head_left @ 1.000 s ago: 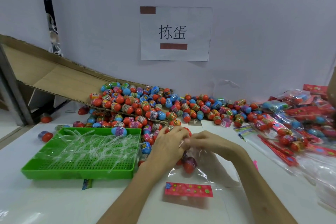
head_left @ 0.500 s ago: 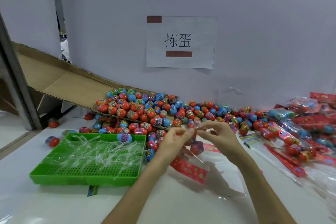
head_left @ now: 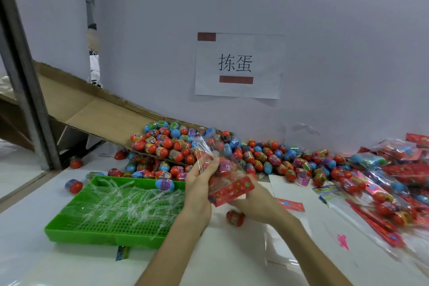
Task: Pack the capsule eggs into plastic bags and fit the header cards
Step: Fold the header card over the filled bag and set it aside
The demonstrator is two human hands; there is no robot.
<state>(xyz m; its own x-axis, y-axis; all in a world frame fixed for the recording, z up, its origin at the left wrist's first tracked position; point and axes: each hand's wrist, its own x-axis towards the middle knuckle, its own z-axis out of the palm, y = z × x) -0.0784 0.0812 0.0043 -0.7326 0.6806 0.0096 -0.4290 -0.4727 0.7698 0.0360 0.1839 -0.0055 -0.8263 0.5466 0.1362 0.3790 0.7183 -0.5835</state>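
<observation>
A clear plastic bag (head_left: pixel 216 158) with capsule eggs inside is lifted above the table, tilted, its red spotted header card (head_left: pixel 232 190) at the lower end. My left hand (head_left: pixel 199 181) grips the bag's side around the eggs. My right hand (head_left: pixel 253 202) holds the bag from beneath, at the header card. One loose red egg (head_left: pixel 235 217) lies on the table under the bag. A big pile of red, blue and purple capsule eggs (head_left: pixel 232 153) lies behind, spilling off a cardboard ramp (head_left: pixel 97 114).
A green perforated tray (head_left: pixel 111 227) with clear plastic strips sits to the left. Finished bags (head_left: pixel 394 181) are heaped on the right. A spare header card (head_left: pixel 291 204) lies on the table right of my hands. Stray eggs (head_left: pixel 74 187) lie left of the tray.
Both hands have raised the bag and turned it so the header card end now points down towards me. An egg now lies on the table under the bag.
</observation>
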